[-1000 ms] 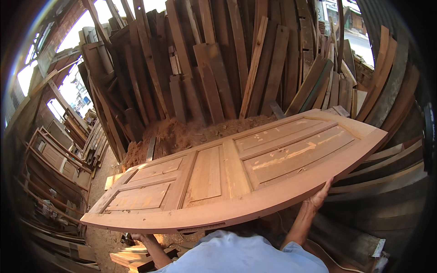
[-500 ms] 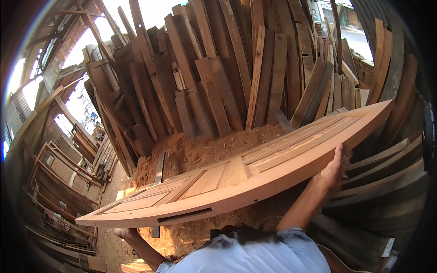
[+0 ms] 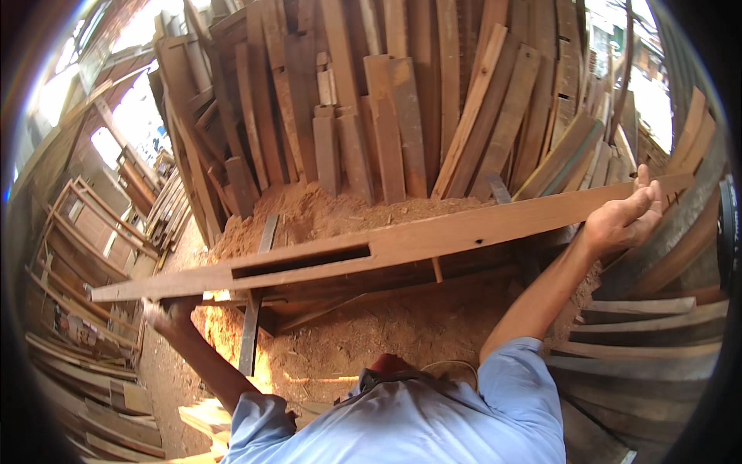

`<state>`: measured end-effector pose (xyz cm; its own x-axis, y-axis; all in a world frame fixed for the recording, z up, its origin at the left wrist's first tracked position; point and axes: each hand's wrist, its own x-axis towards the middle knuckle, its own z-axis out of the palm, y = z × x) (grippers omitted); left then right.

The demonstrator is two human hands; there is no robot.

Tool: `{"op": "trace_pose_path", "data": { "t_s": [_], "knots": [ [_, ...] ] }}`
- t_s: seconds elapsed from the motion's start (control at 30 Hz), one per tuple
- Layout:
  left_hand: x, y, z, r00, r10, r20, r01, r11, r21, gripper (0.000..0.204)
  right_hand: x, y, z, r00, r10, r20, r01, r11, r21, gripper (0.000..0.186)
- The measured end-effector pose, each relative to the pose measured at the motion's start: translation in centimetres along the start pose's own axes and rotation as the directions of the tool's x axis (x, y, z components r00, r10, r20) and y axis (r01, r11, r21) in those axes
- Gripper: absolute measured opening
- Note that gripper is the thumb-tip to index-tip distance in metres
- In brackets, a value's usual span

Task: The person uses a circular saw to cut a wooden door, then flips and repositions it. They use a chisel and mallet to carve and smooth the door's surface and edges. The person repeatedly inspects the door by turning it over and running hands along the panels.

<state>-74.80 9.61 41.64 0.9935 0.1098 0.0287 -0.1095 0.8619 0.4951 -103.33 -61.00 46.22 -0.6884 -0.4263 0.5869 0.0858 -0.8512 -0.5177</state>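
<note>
I hold a long wooden panel door (image 3: 402,240) edge-on in front of me, so only its narrow side with a lock slot shows. It spans from lower left to upper right. My left hand (image 3: 166,315) grips it from below near its left end. My right hand (image 3: 622,216) clasps its edge near the right end, fingers curled over the top. Both my forearms rise from my light blue shirt at the bottom.
Many rough planks (image 3: 386,116) lean upright against the back wall. A sawdust heap (image 3: 340,216) lies below them and sawdust covers the floor. Door frames and panels (image 3: 85,232) stack at the left. Dark planks (image 3: 649,332) pile at the right.
The door has tipped from lying flat, face up, to standing on edge, so its panelled face no longer shows. Both hands stayed at its ends.
</note>
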Motion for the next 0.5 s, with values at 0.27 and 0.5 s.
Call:
{"op": "trace_pose_path", "data": {
  "t_s": [0.27,0.5],
  "knots": [
    [2.5,-7.4,12.7,0.997,0.024,0.067,-0.018,0.997,-0.081,0.058,1.7,7.2,10.1,0.908,0.069,0.414,-0.115,0.990,0.088,0.040],
    [5.8,-10.5,19.7,0.998,0.066,-0.014,-0.065,0.997,0.047,0.044,5.6,17.9,22.6,0.771,-0.099,0.629,-0.102,0.956,0.275,0.034]
  ]
}}
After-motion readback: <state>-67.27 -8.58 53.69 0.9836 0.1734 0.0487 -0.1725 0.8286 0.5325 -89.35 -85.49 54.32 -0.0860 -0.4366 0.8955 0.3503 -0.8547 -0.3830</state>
